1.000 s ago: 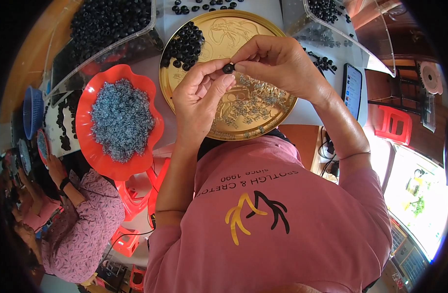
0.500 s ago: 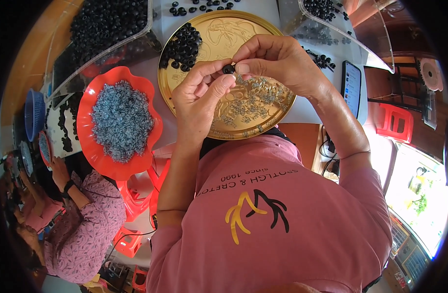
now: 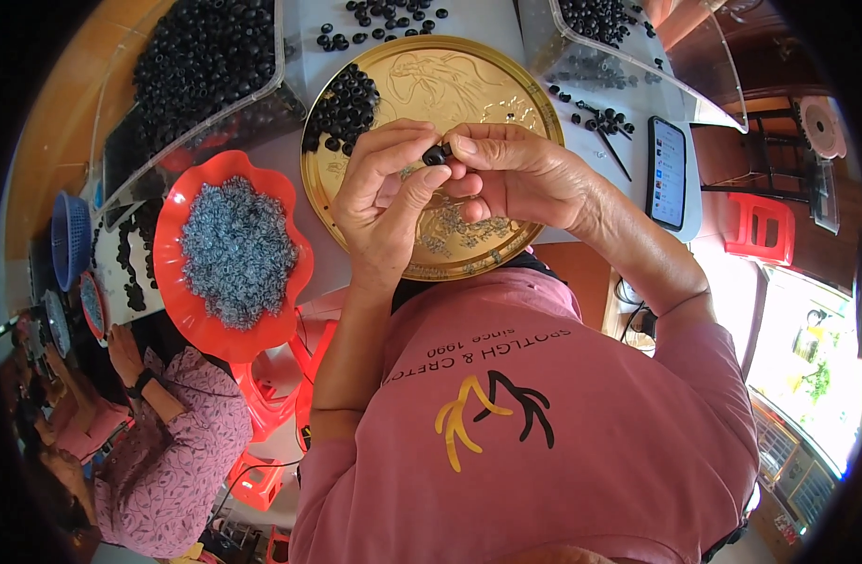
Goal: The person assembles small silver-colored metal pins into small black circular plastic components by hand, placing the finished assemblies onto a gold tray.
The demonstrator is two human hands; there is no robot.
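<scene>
My left hand (image 3: pixel 384 202) pinches a round black bead-like plastic part (image 3: pixel 435 155) between thumb and forefinger, above a round golden tray (image 3: pixel 530 89). Thumb and fingers of my right hand (image 3: pixel 516 169) close on a small black piece (image 3: pixel 448 148) right against that part; its shape is mostly hidden by the fingertips. A heap of black round parts (image 3: pixel 346 108) lies on the tray's left side. Small silvery pieces (image 3: pixel 450 230), looking like tiny springs, are scattered across its near side, partly below my hands.
To the left, a red scalloped bowl (image 3: pixel 172 282) holds many silvery pieces. Clear bins (image 3: pixel 281 56) of black parts stand at the far left and far right. A phone (image 3: pixel 668 174) lies right of the tray, near loose black parts (image 3: pixel 605 120). Another person's hand (image 3: pixel 124 352) is at lower left.
Both hands have come slightly nearer to me, still together at the black part. My right hand has turned, its lower fingers now curling beneath. The view has shifted a little.
</scene>
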